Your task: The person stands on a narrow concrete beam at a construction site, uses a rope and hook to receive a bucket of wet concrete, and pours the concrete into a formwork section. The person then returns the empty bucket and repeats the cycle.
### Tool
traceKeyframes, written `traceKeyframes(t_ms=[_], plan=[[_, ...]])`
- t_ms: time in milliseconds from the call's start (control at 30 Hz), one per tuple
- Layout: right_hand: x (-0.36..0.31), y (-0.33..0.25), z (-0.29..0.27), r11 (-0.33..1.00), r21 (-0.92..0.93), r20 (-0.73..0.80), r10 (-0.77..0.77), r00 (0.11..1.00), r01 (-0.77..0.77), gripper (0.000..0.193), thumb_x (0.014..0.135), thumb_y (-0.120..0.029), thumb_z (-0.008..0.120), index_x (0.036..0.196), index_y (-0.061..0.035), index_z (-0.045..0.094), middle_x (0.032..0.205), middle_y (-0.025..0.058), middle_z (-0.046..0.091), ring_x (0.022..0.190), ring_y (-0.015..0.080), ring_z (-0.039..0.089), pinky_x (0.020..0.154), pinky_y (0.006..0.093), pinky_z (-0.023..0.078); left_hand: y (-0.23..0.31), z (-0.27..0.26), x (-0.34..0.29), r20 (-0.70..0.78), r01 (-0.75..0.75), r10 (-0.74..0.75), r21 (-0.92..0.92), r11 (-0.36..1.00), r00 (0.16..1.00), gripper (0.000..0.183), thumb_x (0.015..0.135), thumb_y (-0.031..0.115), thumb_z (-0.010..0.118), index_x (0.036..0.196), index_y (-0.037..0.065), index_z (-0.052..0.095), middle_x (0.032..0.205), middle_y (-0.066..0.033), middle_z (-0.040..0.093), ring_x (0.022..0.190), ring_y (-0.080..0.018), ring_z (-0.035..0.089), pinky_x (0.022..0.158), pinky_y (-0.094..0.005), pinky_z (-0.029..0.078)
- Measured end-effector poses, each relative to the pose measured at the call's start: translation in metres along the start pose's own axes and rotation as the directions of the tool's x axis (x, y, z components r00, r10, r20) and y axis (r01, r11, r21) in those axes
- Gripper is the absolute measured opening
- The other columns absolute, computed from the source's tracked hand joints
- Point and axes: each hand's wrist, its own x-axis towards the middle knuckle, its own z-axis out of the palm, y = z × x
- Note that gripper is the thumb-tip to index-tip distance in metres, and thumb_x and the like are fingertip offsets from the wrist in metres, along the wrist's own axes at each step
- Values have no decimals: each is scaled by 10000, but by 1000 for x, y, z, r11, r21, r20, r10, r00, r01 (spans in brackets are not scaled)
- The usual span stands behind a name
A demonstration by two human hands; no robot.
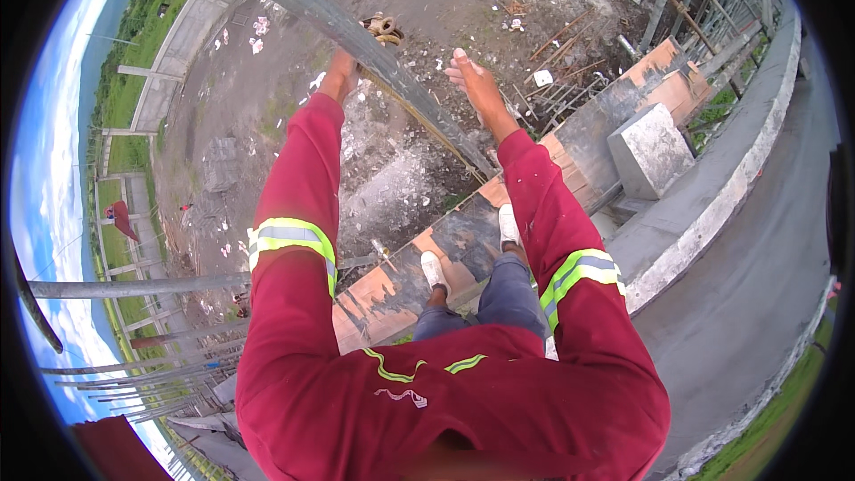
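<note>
Grey pole (329,22) slanted between the hands, upper left to lower right — left hand (341,77) was nearer, against its edge, grip hidden, could not tell; right hand (481,92) was spread, empty, apart.

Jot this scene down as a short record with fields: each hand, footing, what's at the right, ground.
Left hand: at the grey pole, partly hidden behind it; grip unclear
Right hand: open, apart from the pole
Footing: white shoes on worn boards
At the right: concrete block
Ground: dirt, scattered litter
</note>
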Motion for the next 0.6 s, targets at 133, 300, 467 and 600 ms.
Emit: traceKeyframes(t_ms=[133,300,467,600], plan=[[52,-24,27,621,669,202,376,904,-408,1099,787,-801,549,1431,69,360,1405,268,469,1274,371,495,1127,456,332,45,26,22,480,243,-311,201,949,820,544,977,495,464,1051,-24,605,700,-25,538,597,-122,468,666,-287,440],[79,-24,25,143,989,-35,99,994,20,851,798,-726,611,1371,-113,467,1410,164,486,1273,387,485,1078,579,380,35,32,24,512,215,-438,437,874,739,606,969,544,420,1001,-21,637,664,-18,527,655,-143,485,708,-280,397],[52,7,13,34,999,18,106,994,-22,625,845,-365,769,1333,-84,497,1366,124,535,1272,335,497,1078,563,400,23,26,33,605,286,-567,501,817,559,571,980,497,422,998,-26,651,740,-38,575,709,-161,520,735,-289,408],[47,-4,3,187,981,-37,-25,999,41,665,812,-346,806,1321,-54,495,1324,120,564,1230,314,530,1057,507,428,24,19,36,548,241,-591,579,779,592,571,986,477,405,1082,-32,645,865,-80,638,829,-193,571,820,-330,436]])
